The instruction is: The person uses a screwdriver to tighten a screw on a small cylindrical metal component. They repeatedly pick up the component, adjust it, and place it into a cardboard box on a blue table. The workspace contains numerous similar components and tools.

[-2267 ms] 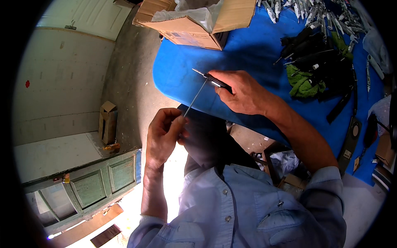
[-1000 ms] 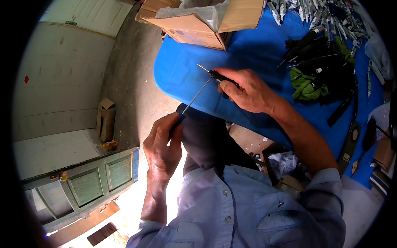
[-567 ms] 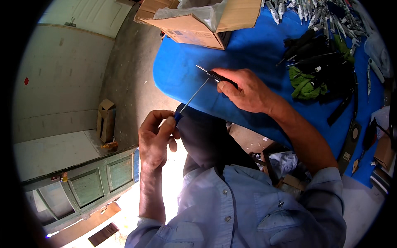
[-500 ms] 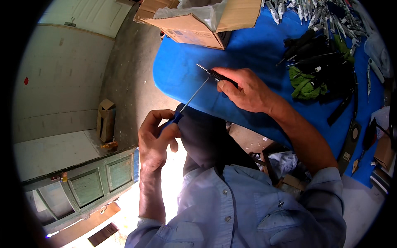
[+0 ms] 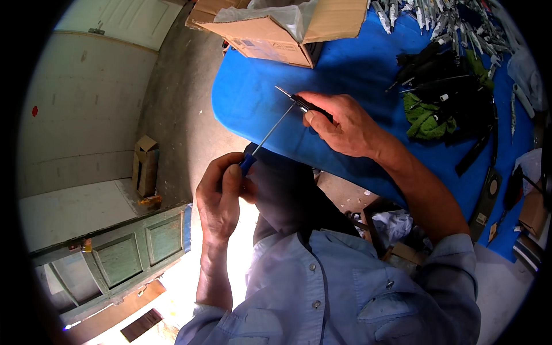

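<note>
My left hand [image 5: 221, 192] is closed round the blue handle of a screwdriver [image 5: 272, 130], thumb and fingers pinching it. Its long thin shaft slants up to the right. The shaft's end meets a slim black-handled tool [image 5: 307, 106] with a narrow metal tip, near where tip and handle join. My right hand [image 5: 348, 126] grips that tool above the front edge of the blue-covered table [image 5: 247, 86]. Part of the black handle is hidden by my fingers, so I cannot tell its exact kind.
An opened cardboard box [image 5: 270, 43] with a plastic liner stands at the table's far edge. Many slim silver tools [image 5: 443, 23] lie at the far right. Nearer are black-handled tools [image 5: 443, 75] and a green cloth [image 5: 425, 118]. A bin [image 5: 394, 224] sits below the table.
My left fingers have shifted on the screwdriver handle, the thumb now lying further up along it. The screwdriver still meets the black-handled tool, and my right hand has hardly moved.
</note>
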`<move>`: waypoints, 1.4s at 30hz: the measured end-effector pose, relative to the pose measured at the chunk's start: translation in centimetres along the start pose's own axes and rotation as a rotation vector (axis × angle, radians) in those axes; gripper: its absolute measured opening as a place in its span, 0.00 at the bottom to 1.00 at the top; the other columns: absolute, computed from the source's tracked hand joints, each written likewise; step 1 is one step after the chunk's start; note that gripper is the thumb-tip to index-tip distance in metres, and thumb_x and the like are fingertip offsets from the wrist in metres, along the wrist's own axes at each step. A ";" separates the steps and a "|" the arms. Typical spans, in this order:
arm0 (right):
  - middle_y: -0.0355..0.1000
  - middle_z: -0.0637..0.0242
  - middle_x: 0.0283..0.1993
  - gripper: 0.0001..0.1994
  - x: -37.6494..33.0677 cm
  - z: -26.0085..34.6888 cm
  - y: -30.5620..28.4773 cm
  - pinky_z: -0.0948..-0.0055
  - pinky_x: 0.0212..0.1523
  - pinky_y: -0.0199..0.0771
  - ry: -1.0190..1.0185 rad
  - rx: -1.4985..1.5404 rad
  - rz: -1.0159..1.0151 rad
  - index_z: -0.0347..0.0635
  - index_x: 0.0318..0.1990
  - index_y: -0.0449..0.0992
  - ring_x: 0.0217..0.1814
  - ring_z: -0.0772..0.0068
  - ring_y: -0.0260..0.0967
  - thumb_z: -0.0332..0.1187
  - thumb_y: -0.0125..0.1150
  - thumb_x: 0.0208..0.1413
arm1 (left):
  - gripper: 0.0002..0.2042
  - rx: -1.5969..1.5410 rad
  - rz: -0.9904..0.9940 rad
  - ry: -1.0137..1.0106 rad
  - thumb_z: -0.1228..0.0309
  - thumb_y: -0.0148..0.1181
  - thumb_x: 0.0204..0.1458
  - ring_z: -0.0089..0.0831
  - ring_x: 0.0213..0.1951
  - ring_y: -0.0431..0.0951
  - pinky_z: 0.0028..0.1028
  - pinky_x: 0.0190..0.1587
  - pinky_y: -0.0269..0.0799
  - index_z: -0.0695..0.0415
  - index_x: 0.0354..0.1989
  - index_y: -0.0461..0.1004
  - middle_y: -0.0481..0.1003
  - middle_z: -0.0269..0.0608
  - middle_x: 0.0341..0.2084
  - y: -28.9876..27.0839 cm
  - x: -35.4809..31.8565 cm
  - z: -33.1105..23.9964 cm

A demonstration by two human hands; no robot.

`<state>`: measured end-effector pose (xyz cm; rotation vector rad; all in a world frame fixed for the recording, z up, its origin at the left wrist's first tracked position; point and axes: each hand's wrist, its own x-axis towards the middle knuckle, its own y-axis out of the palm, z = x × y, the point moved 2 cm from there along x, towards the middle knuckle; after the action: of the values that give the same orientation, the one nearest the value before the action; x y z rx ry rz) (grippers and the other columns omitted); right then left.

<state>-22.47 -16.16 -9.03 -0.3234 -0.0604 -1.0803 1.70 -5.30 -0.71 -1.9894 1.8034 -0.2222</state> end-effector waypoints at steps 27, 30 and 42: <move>0.77 0.53 0.31 0.19 0.2 -0.3 0.5 0.68 0.33 0.75 -0.134 -0.092 -0.069 0.29 0.61 0.72 0.28 0.64 0.73 0.25 0.54 0.64 | 0.12 0.520 -0.120 0.536 0.80 0.66 0.58 0.32 0.33 0.82 0.25 0.33 0.78 0.64 0.49 0.78 0.81 0.50 0.35 1.3 -0.5 1.2; 0.77 0.51 0.31 0.19 0.1 -0.3 0.6 0.66 0.34 0.75 -0.170 -0.101 -0.086 0.28 0.61 0.72 0.29 0.60 0.73 0.24 0.54 0.64 | 0.09 0.451 -0.098 0.411 0.78 0.64 0.61 0.28 0.30 0.81 0.24 0.32 0.76 0.64 0.49 0.78 0.81 0.46 0.33 0.9 -0.3 1.6; 0.79 0.52 0.34 0.19 0.1 -0.2 0.7 0.66 0.37 0.77 -0.208 -0.126 -0.053 0.26 0.61 0.71 0.32 0.60 0.77 0.25 0.55 0.66 | 0.15 -0.672 0.145 -0.438 0.64 0.52 0.70 0.13 0.13 0.62 0.13 0.10 0.55 0.67 0.48 0.74 0.77 0.41 0.26 0.1 1.2 3.9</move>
<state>-21.88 -15.99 -9.36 -0.5502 -0.1879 -1.1019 3.35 -5.61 -4.41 -2.0670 1.8457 0.9047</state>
